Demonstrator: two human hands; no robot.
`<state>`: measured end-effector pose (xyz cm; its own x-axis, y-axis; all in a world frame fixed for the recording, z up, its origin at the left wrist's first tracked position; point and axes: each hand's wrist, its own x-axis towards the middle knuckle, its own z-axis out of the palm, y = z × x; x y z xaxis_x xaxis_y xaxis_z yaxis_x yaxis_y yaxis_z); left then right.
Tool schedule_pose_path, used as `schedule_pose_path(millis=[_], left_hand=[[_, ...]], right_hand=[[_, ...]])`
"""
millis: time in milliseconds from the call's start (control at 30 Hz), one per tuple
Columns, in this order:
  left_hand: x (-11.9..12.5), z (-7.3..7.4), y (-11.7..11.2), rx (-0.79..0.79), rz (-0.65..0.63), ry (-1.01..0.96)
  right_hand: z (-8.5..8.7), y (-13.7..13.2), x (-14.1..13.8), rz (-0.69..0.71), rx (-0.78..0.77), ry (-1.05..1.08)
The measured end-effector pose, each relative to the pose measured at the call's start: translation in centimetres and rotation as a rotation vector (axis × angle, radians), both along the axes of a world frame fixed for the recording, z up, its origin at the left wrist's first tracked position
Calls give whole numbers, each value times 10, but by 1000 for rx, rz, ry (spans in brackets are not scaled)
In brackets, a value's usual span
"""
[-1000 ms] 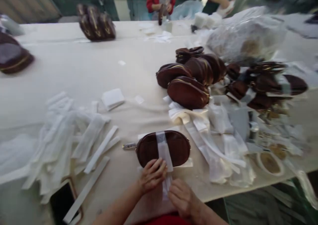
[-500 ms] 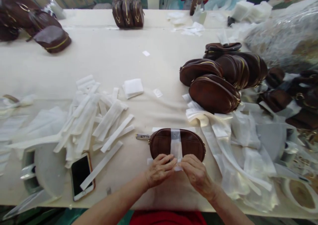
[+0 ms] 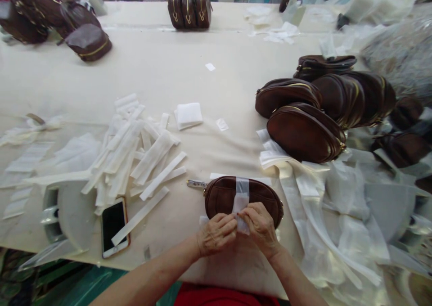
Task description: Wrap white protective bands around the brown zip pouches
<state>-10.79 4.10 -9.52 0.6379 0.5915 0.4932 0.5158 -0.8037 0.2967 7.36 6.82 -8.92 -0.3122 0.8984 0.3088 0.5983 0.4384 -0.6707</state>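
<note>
A small brown oval zip bag (image 3: 221,195) lies in front of me, its wrapped zipper pull sticking out on the left. Around its middle runs a translucent white strip (image 3: 242,188), whose near end hangs past the bag's front edge. My left hand (image 3: 218,234) pinches this strip at the bag's near edge. Close against it, my right hand (image 3: 259,227) pinches the strip too, its knuckles over the bag's lower right part. The fingertips of both hands almost meet, and they hide the spot they grip.
Loose white strips (image 3: 124,150) are heaped to the left, near a phone (image 3: 110,229) and a grey tape dispenser (image 3: 72,216). More brown bags (image 3: 303,132) and long white sheets (image 3: 313,211) lie on the right. Bags (image 3: 189,9) stand across the table (image 3: 151,67).
My right hand has moved slightly up and left, over the bag's front edge and closer to my left hand. The whole view has shifted and tilted a little.
</note>
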Motion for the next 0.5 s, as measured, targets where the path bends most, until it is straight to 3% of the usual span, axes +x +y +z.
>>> schedule_pose_path(millis=[200, 500], left_hand=[[9, 6, -12, -45, 6, 67], [17, 5, -14, 73, 111, 238]], right_hand=[[-3, 0, 0, -13, -37, 39], [-4, -2, -7, -66, -142, 73]])
